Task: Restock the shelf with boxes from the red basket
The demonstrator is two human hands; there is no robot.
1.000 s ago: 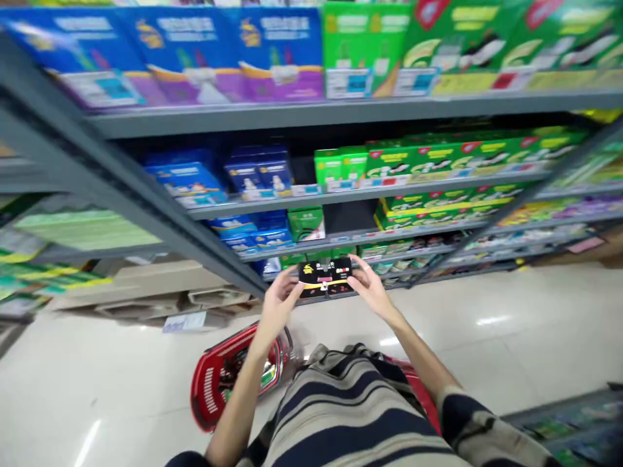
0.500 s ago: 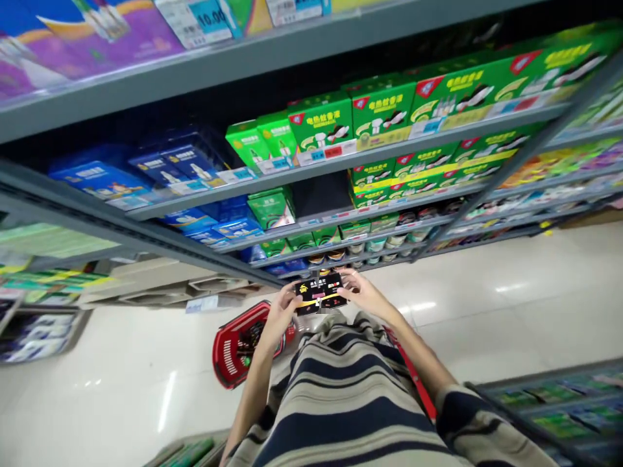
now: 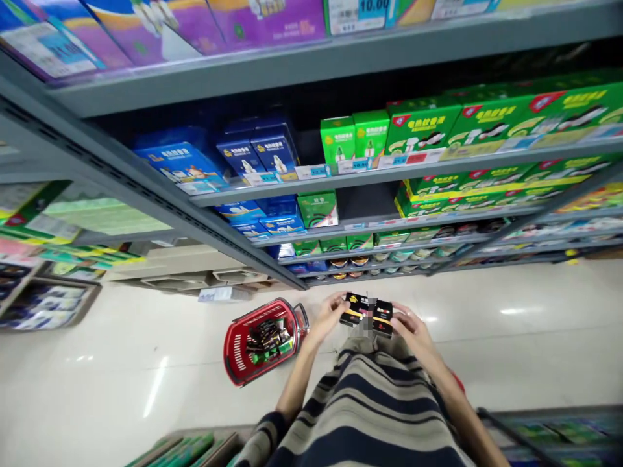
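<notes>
Head view is looking down along a shop aisle, and glossy cream floor tiles (image 3: 97, 370) are shining under the lights. At the bottom left, slim green packets are lying in a tan cardboard tray (image 3: 180, 451). A red plastic mesh-sided basket (image 3: 263, 363) is resting on the tiles, holding dark and green packets (image 3: 267, 344); it is showing whole now, clear of the forearm that was crossing it a second ago. The left hand (image 3: 327, 316) is gripping one end of a black rectangular packet (image 3: 366, 313), which has yellow stripes and a blurred patch across its middle. The right hand (image 3: 411, 327) is clasping its other end, so the glossy packet is spanning the gap between both hands, with fingers curled around its edges. It is hanging just above a striped navy-and-beige knitted top (image 3: 370, 415), lower than before, when it was level with the bottom shelf. Above, a grey steel shelving unit (image 3: 146, 181) is running diagonally, its shelves carrying blue cardboard boxes (image 3: 185, 167) towards the left and green cardboard boxes (image 3: 487, 130) towards the right. At the lower right, a dark metal-edged rack (image 3: 549, 428) is holding green-and-blue goods.
</notes>
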